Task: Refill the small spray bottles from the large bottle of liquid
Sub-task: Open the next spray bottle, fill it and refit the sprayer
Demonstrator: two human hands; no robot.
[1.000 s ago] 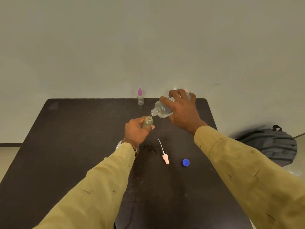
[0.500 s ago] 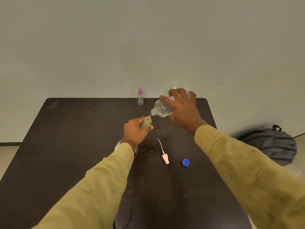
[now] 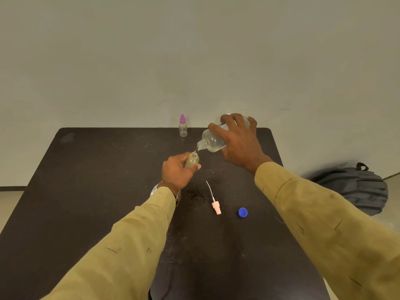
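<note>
Over the middle of the dark desk (image 3: 86,191), toward its far edge, the left hand (image 3: 175,173) grips a small uncapped spray bottle (image 3: 192,161) upright, while the right hand (image 3: 238,141) grasps the large clear bottle (image 3: 211,140) from above — tilted, neck down-left, spout just over the small bottle's mouth with a thin stream between. A second small bottle with a pink cap (image 3: 183,126) stands at the far edge; the detached pink spray head with its dip tube (image 3: 215,205) and a blue cap (image 3: 242,212) lie nearer the right edge. A dark backpack (image 3: 355,187) sits on the floor off the right side.

Two small spray bottles (image 3: 191,162) (image 3: 183,128), one large bottle (image 3: 213,140), one pump (image 3: 216,207), one cap (image 3: 242,212).
</note>
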